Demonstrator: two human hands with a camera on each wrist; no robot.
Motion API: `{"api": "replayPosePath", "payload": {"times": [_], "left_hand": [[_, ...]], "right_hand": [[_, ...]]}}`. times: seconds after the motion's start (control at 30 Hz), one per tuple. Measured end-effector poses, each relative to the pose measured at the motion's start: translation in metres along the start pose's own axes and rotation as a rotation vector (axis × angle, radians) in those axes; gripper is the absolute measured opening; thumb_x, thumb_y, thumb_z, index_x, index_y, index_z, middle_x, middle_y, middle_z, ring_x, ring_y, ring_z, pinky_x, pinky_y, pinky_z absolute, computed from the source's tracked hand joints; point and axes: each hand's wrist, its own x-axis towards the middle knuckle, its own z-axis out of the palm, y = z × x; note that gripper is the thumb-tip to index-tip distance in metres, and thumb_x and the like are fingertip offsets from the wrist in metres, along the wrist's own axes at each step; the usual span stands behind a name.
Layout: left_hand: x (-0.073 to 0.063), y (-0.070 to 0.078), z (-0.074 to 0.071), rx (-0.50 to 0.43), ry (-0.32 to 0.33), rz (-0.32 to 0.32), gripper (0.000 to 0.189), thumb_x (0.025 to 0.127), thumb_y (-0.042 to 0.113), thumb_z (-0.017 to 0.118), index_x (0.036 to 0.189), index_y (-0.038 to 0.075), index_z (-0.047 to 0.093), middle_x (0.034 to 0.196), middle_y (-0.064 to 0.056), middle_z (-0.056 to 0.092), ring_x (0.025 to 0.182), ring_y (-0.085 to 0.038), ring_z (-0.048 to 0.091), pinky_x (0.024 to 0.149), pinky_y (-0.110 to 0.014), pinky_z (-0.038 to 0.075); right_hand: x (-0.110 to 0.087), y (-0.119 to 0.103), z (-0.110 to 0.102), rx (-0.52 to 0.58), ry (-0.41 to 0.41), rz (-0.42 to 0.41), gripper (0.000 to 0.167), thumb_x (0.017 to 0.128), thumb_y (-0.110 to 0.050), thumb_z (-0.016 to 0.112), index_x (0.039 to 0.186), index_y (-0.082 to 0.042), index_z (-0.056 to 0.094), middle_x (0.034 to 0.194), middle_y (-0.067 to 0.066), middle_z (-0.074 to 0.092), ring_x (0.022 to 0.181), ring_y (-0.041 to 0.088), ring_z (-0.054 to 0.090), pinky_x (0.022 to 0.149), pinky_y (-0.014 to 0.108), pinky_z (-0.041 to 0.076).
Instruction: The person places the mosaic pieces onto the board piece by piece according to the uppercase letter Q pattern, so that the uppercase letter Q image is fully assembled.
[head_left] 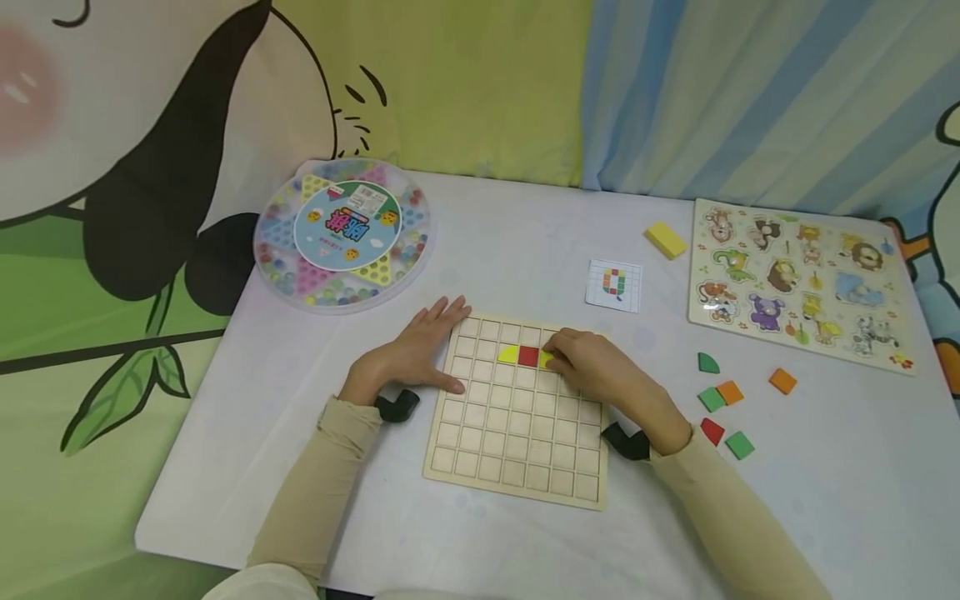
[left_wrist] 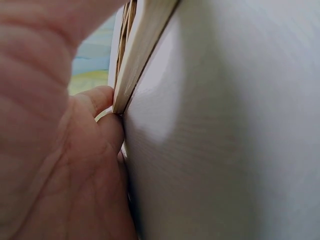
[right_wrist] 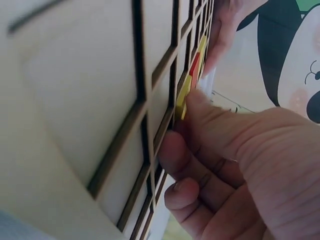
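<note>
A wooden grid board (head_left: 517,450) lies flat on the table. In its upper rows sit a yellow curved-edge tile (head_left: 508,354) and a red square tile (head_left: 528,357), side by side. My right hand (head_left: 600,367) has its thumb and fingers at a second yellow tile (right_wrist: 183,102), just right of the red one; the fingertips partly cover it. My left hand (head_left: 420,346) rests at the board's left edge, fingers spread along the upper corner and thumb on the board. In the left wrist view, the left fingers (left_wrist: 102,100) touch the board's side.
A pattern card (head_left: 613,285) lies beyond the board, near a yellow block (head_left: 665,240). Several loose tiles, among them a green square tile (head_left: 739,445), lie to the right. An animal puzzle (head_left: 802,283) stands back right; a round marble game (head_left: 345,237) lies back left.
</note>
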Motion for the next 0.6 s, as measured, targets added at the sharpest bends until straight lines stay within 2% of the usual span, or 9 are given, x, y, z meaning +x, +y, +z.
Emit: {"api": "replayPosePath", "payload": {"times": [0.2, 0.4, 0.6], "left_hand": [[0.003, 0.005, 0.0, 0.0, 0.003, 0.012, 0.12, 0.071, 0.043, 0.085, 0.158, 0.009, 0.01, 0.165, -0.008, -0.001, 0.152, -0.027, -0.009, 0.123, -0.046, -0.003], [0.005, 0.007, 0.001, 0.011, -0.001, 0.014, 0.121, 0.071, 0.045, 0.085, 0.158, 0.008, 0.009, 0.165, -0.008, -0.002, 0.151, -0.028, -0.01, 0.122, -0.047, -0.004], [0.001, 0.005, 0.0, 0.008, 0.009, -0.002, 0.121, 0.07, 0.043, 0.086, 0.157, 0.007, 0.01, 0.165, -0.01, -0.001, 0.151, -0.03, -0.009, 0.122, -0.048, -0.004]], "right_hand": [[-0.005, 0.003, 0.001, 0.025, 0.035, -0.006, 0.011, 0.092, -0.007, 0.065, 0.1, 0.0, 0.067, 0.095, 0.008, 0.067, 0.077, 0.016, 0.059, 0.072, 0.033, 0.053], [-0.01, 0.007, 0.001, 0.021, 0.077, 0.015, 0.015, 0.091, -0.011, 0.067, 0.103, -0.001, 0.068, 0.092, 0.005, 0.066, 0.074, 0.013, 0.054, 0.07, 0.03, 0.05], [-0.02, 0.014, -0.007, 0.025, 0.09, 0.142, 0.019, 0.092, -0.017, 0.067, 0.105, -0.003, 0.068, 0.085, 0.001, 0.061, 0.073, 0.014, 0.052, 0.068, 0.03, 0.046]]}}
